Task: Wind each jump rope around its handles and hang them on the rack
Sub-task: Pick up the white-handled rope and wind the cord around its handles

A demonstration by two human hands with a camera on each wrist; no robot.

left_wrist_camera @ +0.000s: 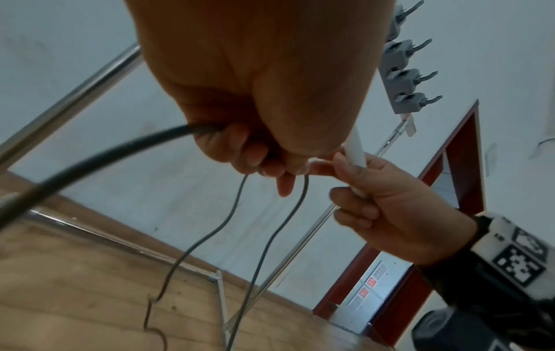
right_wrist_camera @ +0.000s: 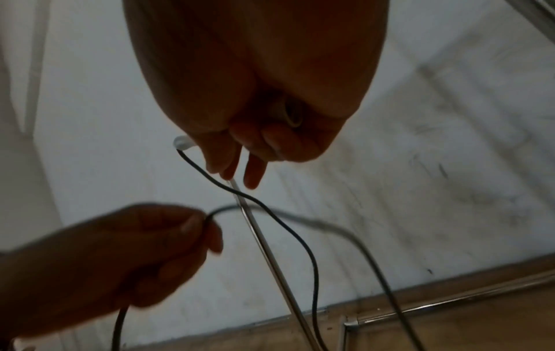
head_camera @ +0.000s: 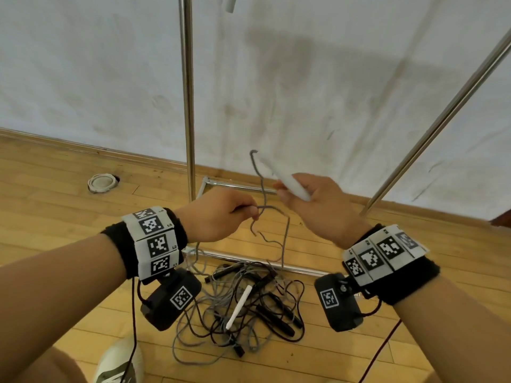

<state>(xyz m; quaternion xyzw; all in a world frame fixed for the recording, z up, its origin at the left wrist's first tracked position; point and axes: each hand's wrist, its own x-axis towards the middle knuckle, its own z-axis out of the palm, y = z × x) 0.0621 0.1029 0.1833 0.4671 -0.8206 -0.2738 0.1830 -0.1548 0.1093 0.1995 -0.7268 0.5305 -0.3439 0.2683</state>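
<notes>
Fingers of the right hand [head_camera: 318, 205] curled around a white jump-rope handle [head_camera: 284, 179], while the left hand [head_camera: 218, 214] pinched its grey cord [head_camera: 262, 189] just beside it. Below, more jump ropes [head_camera: 249, 302] lay tangled on the wooden floor [head_camera: 55, 189] by the metal rack [head_camera: 188, 92].

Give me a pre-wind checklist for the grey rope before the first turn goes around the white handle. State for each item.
1. Right hand grips the white handle: ok.
2. Left hand pinches the grey rope: ok.
3. Rope leaves the handle's tip: ok.
4. Any turns on the handle yet: none seen, not ok.
5. Second white handle in hand: not ok, it lies in the pile on the floor.
6. Grey rope free of the black ropes: cannot tell.
</notes>
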